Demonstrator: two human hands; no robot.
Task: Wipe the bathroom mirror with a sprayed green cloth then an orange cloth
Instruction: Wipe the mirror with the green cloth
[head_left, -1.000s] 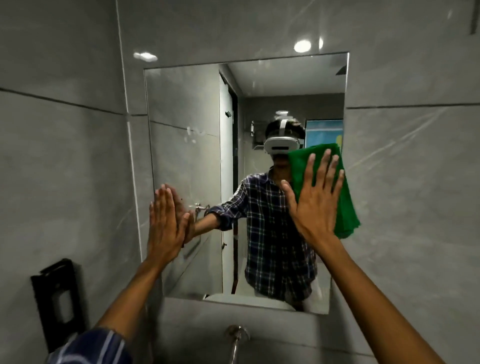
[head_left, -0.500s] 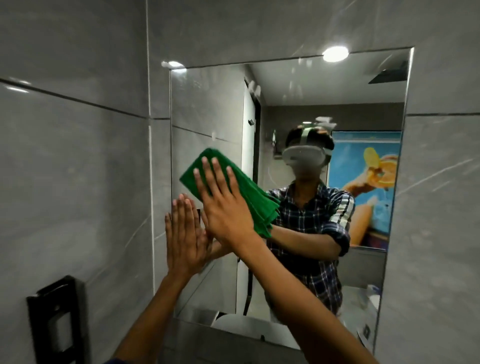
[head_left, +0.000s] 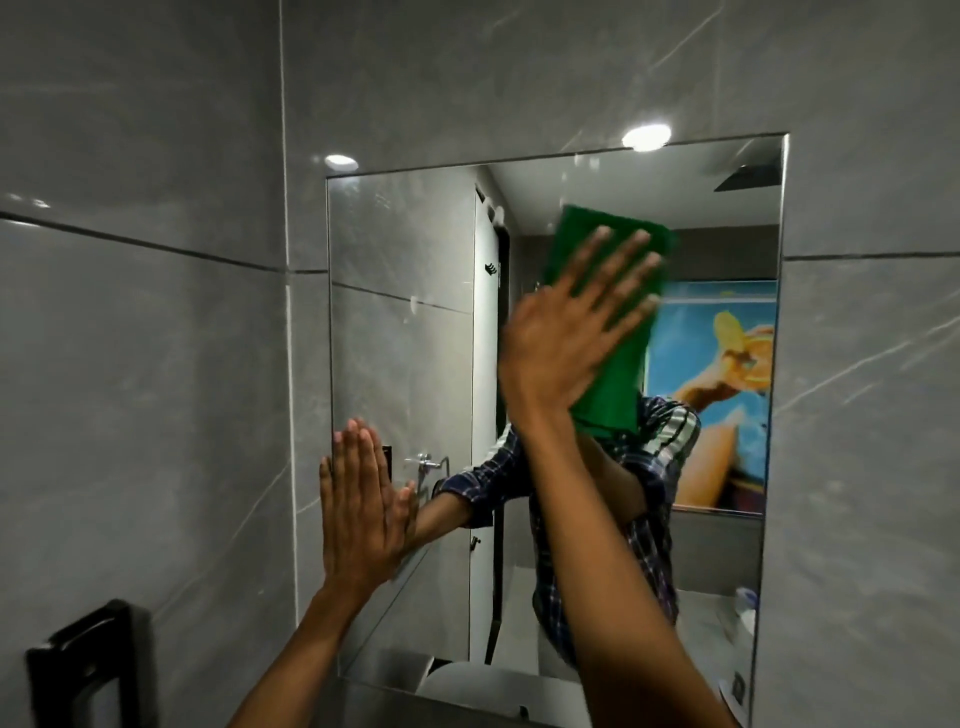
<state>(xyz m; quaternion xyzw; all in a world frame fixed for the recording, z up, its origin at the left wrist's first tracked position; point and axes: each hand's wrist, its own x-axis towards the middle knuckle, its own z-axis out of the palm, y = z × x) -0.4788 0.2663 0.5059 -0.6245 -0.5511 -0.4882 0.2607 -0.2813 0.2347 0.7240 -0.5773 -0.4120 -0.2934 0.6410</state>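
A frameless rectangular mirror (head_left: 405, 312) hangs on the grey tiled wall. My right hand (head_left: 566, 332) presses a folded green cloth (head_left: 618, 374) flat against the glass in the mirror's upper middle, fingers spread and pointing up to the right. The cloth shows above and below the palm. My left hand (head_left: 361, 504) rests flat on the mirror's lower left edge, fingers together and pointing up, holding nothing. The glass reflects a person in a plaid shirt. No orange cloth is in view.
A black wall-mounted holder (head_left: 85, 665) sits at the lower left. The top of a white basin (head_left: 483, 686) shows beneath the mirror. Grey tiled wall (head_left: 145, 364) surrounds the mirror on the left, above and right.
My right hand has swept the green cloth from the mirror's left side up and to the right. The left hand stays flat on the lower left edge of the glass.
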